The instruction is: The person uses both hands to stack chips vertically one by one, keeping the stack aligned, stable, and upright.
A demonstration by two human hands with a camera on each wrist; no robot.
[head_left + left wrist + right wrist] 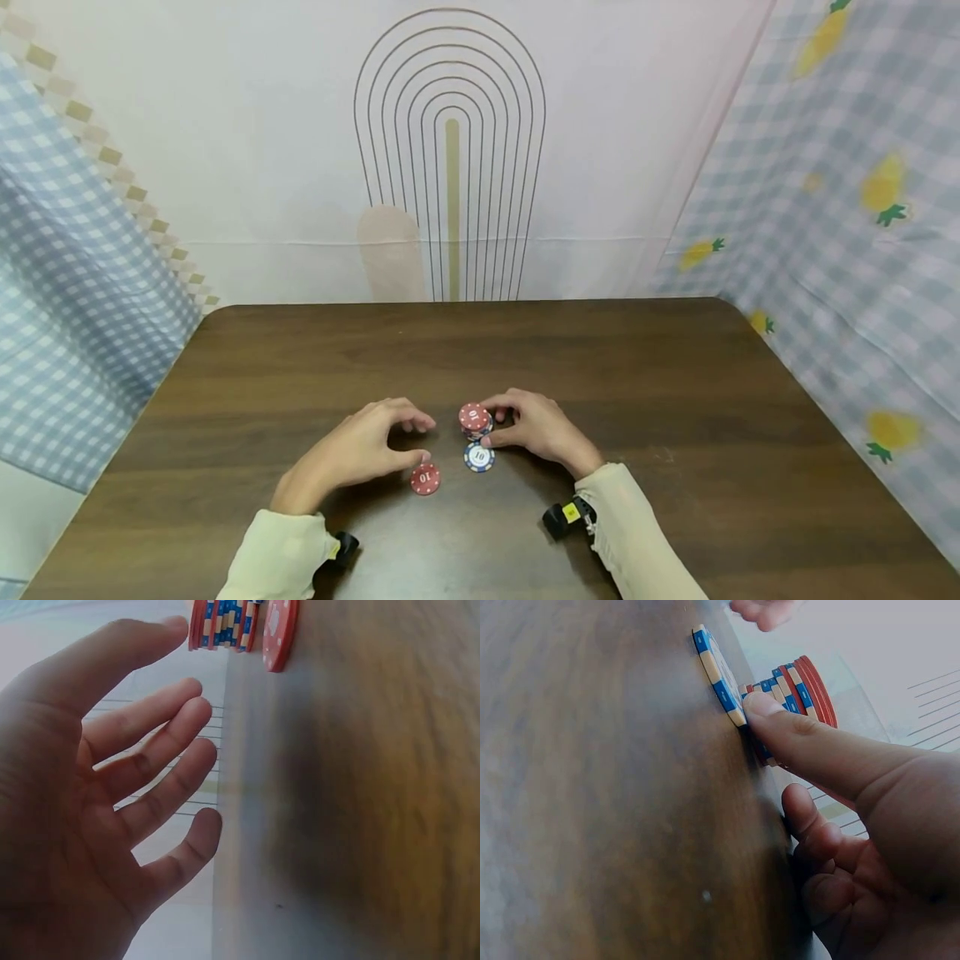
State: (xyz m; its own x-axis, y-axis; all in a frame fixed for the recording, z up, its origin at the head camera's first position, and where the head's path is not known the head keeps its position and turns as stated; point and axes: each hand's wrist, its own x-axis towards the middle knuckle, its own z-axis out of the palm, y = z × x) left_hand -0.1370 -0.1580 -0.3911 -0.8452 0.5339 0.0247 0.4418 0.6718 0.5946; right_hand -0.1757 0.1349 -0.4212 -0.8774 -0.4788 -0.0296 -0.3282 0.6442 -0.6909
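A stack of poker chips, red on top with blue-and-white and red ones below, stands near the middle of the table. My right hand holds it from the right, thumb on the near side and index finger at the far side. In the right wrist view the thumb crosses the stack and hides part of it; the other fingers are curled. A blue-and-white chip lies flat just in front of the stack. My left hand is spread with nothing in it, its thumb tip beside a single red chip.
The brown wooden table has rounded far corners. Behind it hangs a pale cloth with arch lines, and checked curtains flank both sides. A black camera sits on the right wrist, another on the left.
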